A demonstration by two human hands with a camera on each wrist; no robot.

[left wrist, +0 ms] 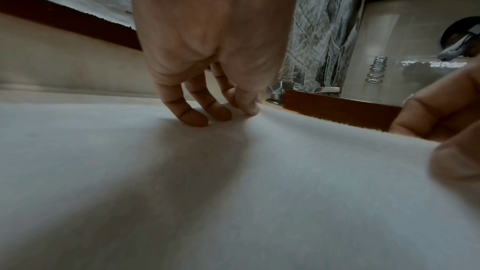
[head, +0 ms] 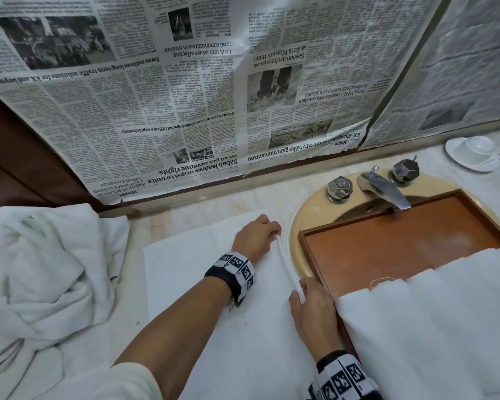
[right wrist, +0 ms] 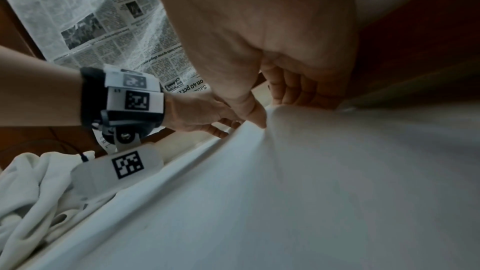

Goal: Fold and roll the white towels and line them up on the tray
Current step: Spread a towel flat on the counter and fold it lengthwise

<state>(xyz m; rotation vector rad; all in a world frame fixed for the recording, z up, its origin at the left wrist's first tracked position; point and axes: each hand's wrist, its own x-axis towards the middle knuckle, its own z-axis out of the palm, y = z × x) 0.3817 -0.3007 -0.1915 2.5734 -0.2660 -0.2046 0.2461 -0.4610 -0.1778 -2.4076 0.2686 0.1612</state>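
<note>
- A flat white towel point(head: 202, 298) lies spread on the pale counter point(head: 127, 284), just left of the beige sink point(head: 306, 217); its right edge is raised into a thin ridge that runs between the two hands.
- The left hand point(head: 256, 235) sits at the far end of that ridge, its fingers point(left wrist: 192, 114) curled down onto the cloth and its thumb and forefinger nipping the edge (the left wrist view shows the cloth puckered there).
- The right hand point(head: 312, 310) is at the near end, thumb point(right wrist: 255, 114) and curled fingers pinching the same edge, beside the tray's left wall.
- The brown wooden tray point(head: 387, 243) rests across the sink basin, under the spout of the chrome tap point(head: 383, 190).
- Folded white towels point(head: 433, 321) overlap the tray's near right part (how many layers, I cannot tell).
- A crumpled heap of white towels point(head: 38, 272) lies on the counter at the left, apart from the flat towel.
- Newspaper sheets point(head: 185, 90) cover the wall behind the counter.
- A white cup on a saucer point(head: 474, 153) stands at the far right of the counter.
</note>
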